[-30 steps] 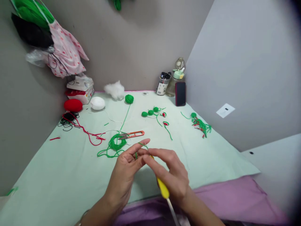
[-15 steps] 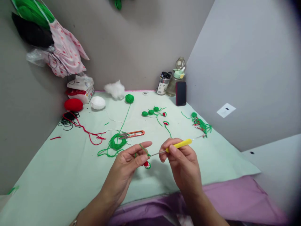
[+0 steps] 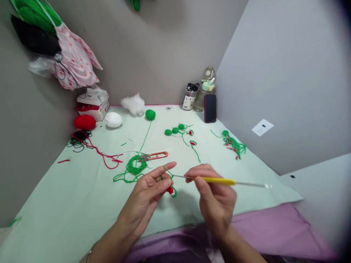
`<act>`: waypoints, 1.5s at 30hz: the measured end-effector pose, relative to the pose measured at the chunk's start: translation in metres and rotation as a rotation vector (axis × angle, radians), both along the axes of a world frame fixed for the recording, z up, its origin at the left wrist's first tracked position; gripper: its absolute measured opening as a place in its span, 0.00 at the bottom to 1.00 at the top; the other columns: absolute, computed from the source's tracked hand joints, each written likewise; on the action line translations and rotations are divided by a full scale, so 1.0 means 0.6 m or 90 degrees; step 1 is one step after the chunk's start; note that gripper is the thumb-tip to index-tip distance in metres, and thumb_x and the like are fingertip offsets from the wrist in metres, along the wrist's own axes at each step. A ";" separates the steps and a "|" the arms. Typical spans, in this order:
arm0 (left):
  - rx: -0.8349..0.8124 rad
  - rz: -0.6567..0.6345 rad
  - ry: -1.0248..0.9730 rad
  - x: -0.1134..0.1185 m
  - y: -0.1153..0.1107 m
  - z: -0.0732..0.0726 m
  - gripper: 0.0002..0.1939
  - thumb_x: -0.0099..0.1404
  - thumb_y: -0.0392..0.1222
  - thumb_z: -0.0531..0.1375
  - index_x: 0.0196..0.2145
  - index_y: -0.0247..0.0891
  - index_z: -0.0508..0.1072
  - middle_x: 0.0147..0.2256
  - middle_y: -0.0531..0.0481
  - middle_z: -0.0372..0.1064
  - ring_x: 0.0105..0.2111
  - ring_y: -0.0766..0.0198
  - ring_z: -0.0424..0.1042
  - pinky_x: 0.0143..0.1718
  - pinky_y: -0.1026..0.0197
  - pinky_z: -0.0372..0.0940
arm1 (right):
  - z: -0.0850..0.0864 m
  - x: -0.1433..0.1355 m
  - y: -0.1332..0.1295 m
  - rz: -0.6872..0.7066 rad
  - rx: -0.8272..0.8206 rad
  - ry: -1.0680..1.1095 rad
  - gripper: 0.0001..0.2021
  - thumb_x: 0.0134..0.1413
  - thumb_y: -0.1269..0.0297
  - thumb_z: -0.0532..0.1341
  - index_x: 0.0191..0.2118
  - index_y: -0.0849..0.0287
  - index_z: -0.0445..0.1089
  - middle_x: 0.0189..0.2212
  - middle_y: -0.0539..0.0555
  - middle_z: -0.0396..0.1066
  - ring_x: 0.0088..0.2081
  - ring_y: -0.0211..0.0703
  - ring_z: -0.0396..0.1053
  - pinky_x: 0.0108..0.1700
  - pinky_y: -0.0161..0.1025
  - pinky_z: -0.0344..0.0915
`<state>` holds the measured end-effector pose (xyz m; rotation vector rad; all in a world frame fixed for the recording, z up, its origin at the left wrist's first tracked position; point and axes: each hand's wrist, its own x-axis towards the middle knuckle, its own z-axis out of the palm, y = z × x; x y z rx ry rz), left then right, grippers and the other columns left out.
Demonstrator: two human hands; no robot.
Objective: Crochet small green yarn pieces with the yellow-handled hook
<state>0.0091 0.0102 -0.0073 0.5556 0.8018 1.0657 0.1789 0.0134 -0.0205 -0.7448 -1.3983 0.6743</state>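
Observation:
My left hand pinches a small crocheted piece in red, white and green between thumb and fingers. Green yarn runs over its raised index finger down to the piece. My right hand is closed around the yellow handle of a crochet hook. The hook's thin metal shaft points left, and its tip meets the green yarn at my left fingertips. A second metal end sticks out to the right of the handle. Just beyond my left hand lie a loose coil of green yarn and orange thread snips.
Red, white and green yarn balls stand toward the back, near white stuffing. Small green balls and a finished-looking red piece lie mid-table. Yarn scraps and a phone are at right.
The crochet hook has swung from slanting upward to nearly level, its right end dropping as my right hand turned. My left hand keeps its pinch on the crocheted piece.

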 end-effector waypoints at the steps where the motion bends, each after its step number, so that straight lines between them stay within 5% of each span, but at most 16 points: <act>1: 0.005 -0.005 0.005 -0.004 0.002 -0.001 0.24 0.55 0.43 0.79 0.50 0.43 0.86 0.30 0.54 0.67 0.30 0.70 0.64 0.36 0.68 0.60 | 0.004 0.002 0.004 0.027 -0.045 0.054 0.10 0.69 0.71 0.62 0.42 0.52 0.81 0.34 0.52 0.79 0.35 0.40 0.73 0.38 0.38 0.72; 7: 0.038 -0.036 0.020 -0.008 0.006 -0.004 0.22 0.56 0.44 0.77 0.49 0.43 0.87 0.31 0.53 0.68 0.31 0.68 0.65 0.38 0.66 0.61 | 0.017 0.009 0.019 0.142 -0.251 0.259 0.07 0.61 0.63 0.70 0.32 0.57 0.82 0.29 0.52 0.75 0.27 0.36 0.70 0.33 0.35 0.68; 13: 0.079 -0.013 0.081 -0.008 0.004 -0.001 0.20 0.57 0.47 0.77 0.48 0.46 0.87 0.30 0.54 0.68 0.32 0.66 0.65 0.40 0.64 0.61 | 0.023 0.013 0.020 0.170 -0.336 0.287 0.09 0.57 0.59 0.73 0.29 0.58 0.81 0.28 0.51 0.73 0.26 0.35 0.68 0.30 0.35 0.66; 21: 0.159 0.051 0.237 -0.002 -0.006 -0.015 0.21 0.60 0.48 0.76 0.52 0.56 0.85 0.32 0.55 0.70 0.36 0.63 0.67 0.47 0.60 0.62 | 0.002 -0.007 0.006 0.126 -0.154 0.129 0.06 0.67 0.61 0.67 0.41 0.50 0.84 0.36 0.53 0.81 0.37 0.40 0.75 0.39 0.37 0.71; 29: 0.113 0.057 0.155 0.002 -0.001 -0.009 0.21 0.58 0.49 0.77 0.50 0.52 0.86 0.32 0.54 0.73 0.34 0.65 0.67 0.42 0.63 0.64 | 0.006 -0.005 0.004 0.077 -0.071 -0.013 0.09 0.70 0.67 0.63 0.45 0.48 0.81 0.37 0.52 0.83 0.40 0.43 0.78 0.41 0.38 0.75; 35: 0.045 0.058 0.025 0.012 0.001 -0.009 0.25 0.54 0.49 0.79 0.50 0.47 0.86 0.30 0.54 0.71 0.33 0.67 0.66 0.40 0.65 0.63 | -0.015 -0.006 -0.006 -0.048 0.198 -0.329 0.21 0.67 0.76 0.62 0.58 0.46 0.78 0.47 0.58 0.81 0.47 0.48 0.80 0.46 0.44 0.78; 39: -0.011 0.028 -0.023 0.000 0.007 -0.007 0.25 0.52 0.46 0.80 0.48 0.42 0.87 0.29 0.53 0.69 0.30 0.68 0.63 0.36 0.67 0.62 | -0.009 0.002 -0.001 -0.020 0.091 -0.156 0.17 0.68 0.77 0.61 0.53 0.50 0.79 0.40 0.55 0.81 0.41 0.44 0.78 0.42 0.40 0.76; 45: 0.038 0.032 0.030 -0.004 0.006 0.001 0.21 0.56 0.44 0.78 0.48 0.43 0.87 0.29 0.54 0.69 0.30 0.69 0.64 0.36 0.65 0.60 | 0.012 0.008 0.014 0.108 -0.126 0.141 0.08 0.68 0.64 0.64 0.39 0.52 0.82 0.30 0.51 0.76 0.30 0.40 0.73 0.35 0.38 0.72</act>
